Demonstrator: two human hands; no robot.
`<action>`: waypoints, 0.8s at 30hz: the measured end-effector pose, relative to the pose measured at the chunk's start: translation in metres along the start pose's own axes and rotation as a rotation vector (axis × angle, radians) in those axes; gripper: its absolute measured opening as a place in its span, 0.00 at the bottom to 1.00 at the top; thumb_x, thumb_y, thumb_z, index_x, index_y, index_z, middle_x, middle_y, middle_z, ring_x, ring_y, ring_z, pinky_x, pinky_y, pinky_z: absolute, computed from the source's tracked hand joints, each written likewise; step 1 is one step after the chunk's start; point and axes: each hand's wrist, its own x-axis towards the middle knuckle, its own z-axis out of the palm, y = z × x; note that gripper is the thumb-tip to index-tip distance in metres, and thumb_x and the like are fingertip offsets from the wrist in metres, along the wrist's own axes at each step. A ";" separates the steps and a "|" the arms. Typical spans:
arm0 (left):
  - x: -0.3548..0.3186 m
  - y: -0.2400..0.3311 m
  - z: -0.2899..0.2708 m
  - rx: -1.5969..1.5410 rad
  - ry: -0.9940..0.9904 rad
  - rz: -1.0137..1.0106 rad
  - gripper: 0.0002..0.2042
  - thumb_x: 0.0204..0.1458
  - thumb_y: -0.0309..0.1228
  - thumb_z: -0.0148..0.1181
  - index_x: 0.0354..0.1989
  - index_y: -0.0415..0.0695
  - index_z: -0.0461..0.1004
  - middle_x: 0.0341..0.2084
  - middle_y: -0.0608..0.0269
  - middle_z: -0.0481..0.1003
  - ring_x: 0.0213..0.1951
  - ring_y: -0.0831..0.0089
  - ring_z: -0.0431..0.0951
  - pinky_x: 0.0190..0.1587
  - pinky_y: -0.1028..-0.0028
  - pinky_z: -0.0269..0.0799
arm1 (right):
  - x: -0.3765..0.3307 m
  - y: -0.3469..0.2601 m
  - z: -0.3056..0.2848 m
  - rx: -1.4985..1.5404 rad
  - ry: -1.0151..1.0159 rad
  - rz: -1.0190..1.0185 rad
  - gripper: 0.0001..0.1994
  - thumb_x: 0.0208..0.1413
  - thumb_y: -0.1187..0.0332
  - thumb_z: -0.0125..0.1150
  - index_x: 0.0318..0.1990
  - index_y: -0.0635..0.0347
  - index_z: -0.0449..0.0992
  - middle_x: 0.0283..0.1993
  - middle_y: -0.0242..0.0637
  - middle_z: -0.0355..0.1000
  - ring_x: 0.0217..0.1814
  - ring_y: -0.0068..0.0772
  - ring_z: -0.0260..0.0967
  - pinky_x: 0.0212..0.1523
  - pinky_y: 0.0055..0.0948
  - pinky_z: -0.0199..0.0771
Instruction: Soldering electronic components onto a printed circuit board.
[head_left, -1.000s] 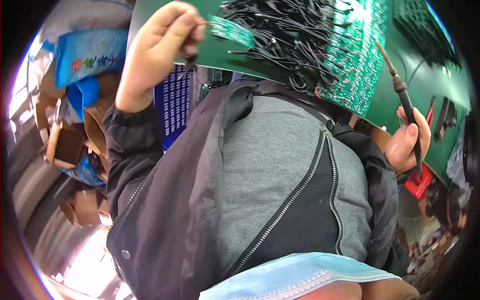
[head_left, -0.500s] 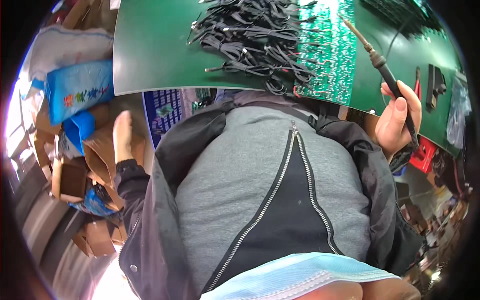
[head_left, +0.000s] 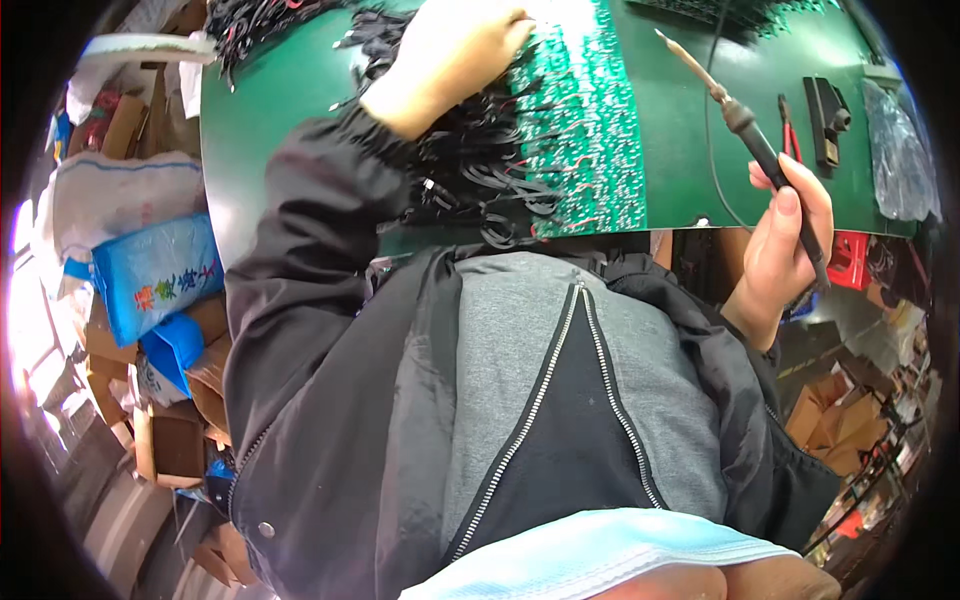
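Green bench [head_left: 270, 120]: circuit boards [head_left: 585, 130], wires [head_left: 480, 170]

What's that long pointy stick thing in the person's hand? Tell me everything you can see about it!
It is a soldering iron: a thin metal-looking tip, a dark collar, then a long black handle. The right hand grips the handle low down, fingers wrapped round it, thumb on top. It slants up and to the left, its tip in the air above the green table, touching nothing. A thin dark cord lies close by; whether it belongs to the iron is unclear.

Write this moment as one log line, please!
left hand: on wires | right hand: holds soldering iron | board: on green bench
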 end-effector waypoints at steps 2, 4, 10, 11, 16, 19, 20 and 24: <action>0.006 -0.016 -0.009 -0.034 -0.034 -0.067 0.07 0.58 0.30 0.61 0.39 0.40 0.81 0.31 0.48 0.81 0.35 0.49 0.81 0.39 0.60 0.77 | -0.003 0.007 -0.016 -0.021 -0.008 0.006 0.12 0.67 0.74 0.54 0.52 0.75 0.75 0.45 0.50 0.79 0.45 0.35 0.79 0.52 0.31 0.77; 0.001 -0.051 -0.025 -0.130 -0.036 -0.281 0.08 0.62 0.33 0.61 0.35 0.44 0.82 0.31 0.54 0.81 0.27 0.56 0.80 0.34 0.66 0.77 | -0.002 0.008 -0.021 -0.044 -0.015 0.024 0.12 0.67 0.76 0.54 0.52 0.75 0.75 0.46 0.51 0.79 0.45 0.35 0.79 0.51 0.31 0.78; 0.062 -0.026 -0.047 0.026 -0.173 -0.079 0.08 0.61 0.28 0.58 0.35 0.38 0.81 0.30 0.51 0.81 0.35 0.53 0.82 0.37 0.64 0.77 | 0.036 0.040 0.006 -0.052 -0.145 0.014 0.10 0.65 0.80 0.57 0.51 0.74 0.78 0.47 0.46 0.79 0.46 0.32 0.79 0.48 0.26 0.78; 0.077 -0.015 -0.052 0.206 -0.482 -0.012 0.08 0.61 0.28 0.58 0.33 0.38 0.80 0.29 0.51 0.81 0.35 0.51 0.81 0.37 0.63 0.76 | 0.047 0.048 0.019 -0.042 -0.152 -0.008 0.10 0.65 0.79 0.59 0.51 0.73 0.79 0.44 0.43 0.80 0.44 0.29 0.79 0.47 0.25 0.78; 0.020 -0.046 0.032 0.200 -0.083 0.060 0.09 0.60 0.34 0.62 0.42 0.41 0.81 0.32 0.52 0.80 0.37 0.53 0.80 0.41 0.62 0.76 | 0.103 0.084 0.074 -0.027 -0.358 -0.076 0.11 0.67 0.75 0.59 0.54 0.69 0.78 0.47 0.39 0.79 0.48 0.25 0.78 0.50 0.23 0.77; 0.021 -0.035 0.037 -0.137 -0.056 -0.286 0.08 0.59 0.34 0.63 0.38 0.43 0.81 0.30 0.53 0.79 0.35 0.53 0.80 0.39 0.60 0.75 | 0.121 0.086 0.095 -0.034 -0.395 -0.137 0.12 0.67 0.75 0.60 0.54 0.69 0.77 0.46 0.39 0.79 0.49 0.25 0.78 0.51 0.23 0.76; 0.022 -0.034 0.038 -0.138 -0.026 -0.315 0.09 0.59 0.36 0.63 0.41 0.44 0.80 0.29 0.56 0.80 0.33 0.56 0.81 0.37 0.62 0.76 | 0.123 0.081 0.103 -0.037 -0.400 -0.137 0.12 0.67 0.75 0.60 0.54 0.69 0.77 0.46 0.39 0.79 0.49 0.25 0.78 0.51 0.23 0.76; 0.020 -0.031 0.043 -0.129 0.080 -0.333 0.08 0.58 0.34 0.62 0.40 0.43 0.79 0.28 0.53 0.80 0.32 0.53 0.81 0.36 0.61 0.77 | 0.127 0.067 0.122 -0.112 -0.332 -0.116 0.07 0.61 0.77 0.63 0.46 0.67 0.79 0.40 0.39 0.79 0.42 0.28 0.76 0.45 0.26 0.76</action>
